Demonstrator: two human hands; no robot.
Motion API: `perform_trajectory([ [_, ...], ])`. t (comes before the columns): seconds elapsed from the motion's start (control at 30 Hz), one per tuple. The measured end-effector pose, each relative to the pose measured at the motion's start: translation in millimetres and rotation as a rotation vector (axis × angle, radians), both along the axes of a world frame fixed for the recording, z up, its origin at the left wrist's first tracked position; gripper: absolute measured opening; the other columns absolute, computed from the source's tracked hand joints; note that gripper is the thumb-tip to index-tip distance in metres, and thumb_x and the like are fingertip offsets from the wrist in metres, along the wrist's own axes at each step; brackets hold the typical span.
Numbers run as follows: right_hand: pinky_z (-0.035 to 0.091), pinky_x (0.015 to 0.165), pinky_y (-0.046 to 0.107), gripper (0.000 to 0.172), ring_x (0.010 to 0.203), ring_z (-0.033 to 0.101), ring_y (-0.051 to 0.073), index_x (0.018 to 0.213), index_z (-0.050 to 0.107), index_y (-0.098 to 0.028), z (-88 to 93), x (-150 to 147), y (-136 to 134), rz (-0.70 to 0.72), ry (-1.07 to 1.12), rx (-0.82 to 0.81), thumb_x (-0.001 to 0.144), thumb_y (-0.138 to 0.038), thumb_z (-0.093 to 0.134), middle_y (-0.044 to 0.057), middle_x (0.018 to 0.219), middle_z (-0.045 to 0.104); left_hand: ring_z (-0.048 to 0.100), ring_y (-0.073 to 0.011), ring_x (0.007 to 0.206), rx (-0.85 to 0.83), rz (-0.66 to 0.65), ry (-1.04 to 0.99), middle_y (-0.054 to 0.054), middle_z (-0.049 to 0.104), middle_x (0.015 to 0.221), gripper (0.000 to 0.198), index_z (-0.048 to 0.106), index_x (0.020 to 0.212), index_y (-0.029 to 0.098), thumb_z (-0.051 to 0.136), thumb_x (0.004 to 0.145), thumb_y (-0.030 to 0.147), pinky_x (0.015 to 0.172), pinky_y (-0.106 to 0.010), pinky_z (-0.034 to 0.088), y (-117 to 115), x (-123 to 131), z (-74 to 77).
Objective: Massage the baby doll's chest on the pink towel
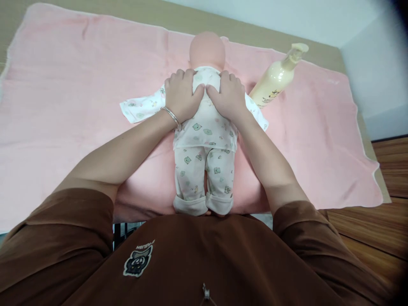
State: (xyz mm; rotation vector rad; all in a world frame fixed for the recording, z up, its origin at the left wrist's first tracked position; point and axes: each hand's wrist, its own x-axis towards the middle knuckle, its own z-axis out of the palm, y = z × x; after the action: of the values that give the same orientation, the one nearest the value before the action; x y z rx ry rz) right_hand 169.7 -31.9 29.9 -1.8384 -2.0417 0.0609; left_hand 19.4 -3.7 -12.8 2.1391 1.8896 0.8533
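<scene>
Pale baby doll (pixel 207 127), likely light and soft, face down on a pink towel (pixel 318 127); left hand (pixel 183 95) and right hand (pixel 227 97) open, just apart, flat on its back; torso the likeliest hold.

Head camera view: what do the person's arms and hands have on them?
Short brown sleeves leave the forearms bare. The left hand has a thin silver-coloured bangle at its wrist; the right hand shows no jewellery or glove.

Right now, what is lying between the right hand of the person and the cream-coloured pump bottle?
In the head view, the printed sleeve of the doll's top lies between the right hand and the cream-coloured pump bottle.
</scene>
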Motion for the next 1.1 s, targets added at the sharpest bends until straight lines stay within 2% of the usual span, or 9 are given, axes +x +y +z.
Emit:
perform_trajectory([
  [0.23, 0.038, 0.102, 0.05, 0.042, 0.117, 0.048, 0.033, 0.122, 0.049, -0.016, 0.0, 4, 0, 0.039, -0.004, -0.008, 0.097, -0.047, 0.04, 0.014, 0.122, 0.054, 0.03, -0.0239, 0.112, -0.056, 0.098, 0.035, -0.005, 0.048, 0.123, 0.042, 0.044, 0.13, 0.022, 0.027, 0.099, 0.044, 0.102, -0.045, 0.015, -11, 9, 5.2],
  [0.43, 0.036, 0.105, 0.05, 0.046, 0.122, 0.046, 0.032, 0.128, 0.048, -0.015, -1.5, 8, 1, 0.065, 0.006, -0.022, 0.099, -0.05, 0.036, 0.014, 0.125, 0.052, 0.035, -0.0261, 0.113, -0.028, 0.056, 0.064, -0.009, 0.047, 0.123, 0.042, 0.043, 0.133, 0.019, 0.026, 0.1, 0.038, 0.101, -0.047, 0.021, -22, 9, 16.0],
  [0.6, 0.037, 0.104, 0.049, 0.045, 0.121, 0.047, 0.032, 0.128, 0.049, -0.015, -1.3, 9, 3, 0.054, -0.001, -0.022, 0.102, -0.049, 0.033, 0.013, 0.125, 0.052, 0.038, -0.0288, 0.121, 0.06, -0.098, 0.127, -0.012, 0.045, 0.127, 0.042, 0.041, 0.137, 0.015, 0.038, 0.097, 0.025, 0.107, -0.045, 0.028, -45, 8, 31.2],
  [0.73, 0.041, 0.102, 0.048, 0.041, 0.117, 0.051, 0.032, 0.127, 0.05, -0.013, 5.3, 4, -5, 0.006, -0.06, 0.008, 0.104, -0.04, 0.028, 0.015, 0.12, 0.054, 0.031, -0.0303, 0.134, 0.12, -0.193, 0.156, -0.016, 0.04, 0.139, 0.052, 0.037, 0.142, 0.006, 0.038, 0.091, 0.016, 0.118, -0.044, 0.024, -60, 8, 36.2],
  [0.8, 0.041, 0.101, 0.049, 0.042, 0.115, 0.052, 0.033, 0.125, 0.053, -0.01, 10.3, -2, -16, -0.007, -0.109, 0.031, 0.104, -0.036, 0.026, 0.017, 0.118, 0.056, 0.03, -0.0296, 0.136, 0.12, -0.216, 0.136, -0.016, 0.04, 0.142, 0.054, 0.037, 0.142, 0.004, 0.038, 0.089, 0.015, 0.12, -0.043, 0.025, -56, 5, 36.6],
  [0.87, 0.039, 0.105, 0.05, 0.041, 0.119, 0.051, 0.033, 0.127, 0.053, -0.008, 13.9, -11, -32, 0.014, -0.154, 0.045, 0.103, -0.031, 0.029, 0.018, 0.122, 0.055, 0.04, -0.0262, 0.128, 0.084, -0.226, 0.055, -0.011, 0.049, 0.135, 0.048, 0.046, 0.137, 0.012, 0.04, 0.09, 0.018, 0.115, -0.042, 0.033, -44, 1, 35.8],
  [0.97, 0.031, 0.115, 0.048, 0.046, 0.136, 0.037, 0.033, 0.141, 0.042, -0.006, 14.5, -27, -61, 0.074, -0.212, 0.085, 0.099, -0.023, 0.03, 0.018, 0.143, 0.042, 0.052, -0.0196, 0.107, 0.003, -0.189, -0.079, -0.002, 0.062, 0.115, 0.032, 0.06, 0.116, 0.023, 0.04, 0.091, 0.022, 0.104, -0.042, 0.044, -20, -7, 31.2],
  [1.03, 0.029, 0.118, 0.047, 0.05, 0.142, 0.03, 0.033, 0.146, 0.036, -0.006, 13.2, -34, -74, 0.107, -0.232, 0.106, 0.099, -0.021, 0.029, 0.015, 0.15, 0.035, 0.052, -0.0178, 0.101, 0.02, -0.175, -0.103, 0.0, 0.064, 0.108, 0.029, 0.062, 0.106, 0.026, 0.036, 0.093, 0.022, 0.101, -0.041, 0.045, -10, -11, 27.2],
  [1.1, 0.028, 0.119, 0.047, 0.05, 0.143, 0.028, 0.032, 0.146, 0.036, -0.005, 12.9, -35, -75, 0.14, -0.229, 0.103, 0.099, -0.021, 0.028, 0.015, 0.15, 0.036, 0.052, -0.0187, 0.1, 0.089, -0.188, -0.083, -0.001, 0.064, 0.105, 0.029, 0.061, 0.103, 0.027, 0.033, 0.096, 0.023, 0.099, -0.041, 0.046, -11, -12, 25.3],
])
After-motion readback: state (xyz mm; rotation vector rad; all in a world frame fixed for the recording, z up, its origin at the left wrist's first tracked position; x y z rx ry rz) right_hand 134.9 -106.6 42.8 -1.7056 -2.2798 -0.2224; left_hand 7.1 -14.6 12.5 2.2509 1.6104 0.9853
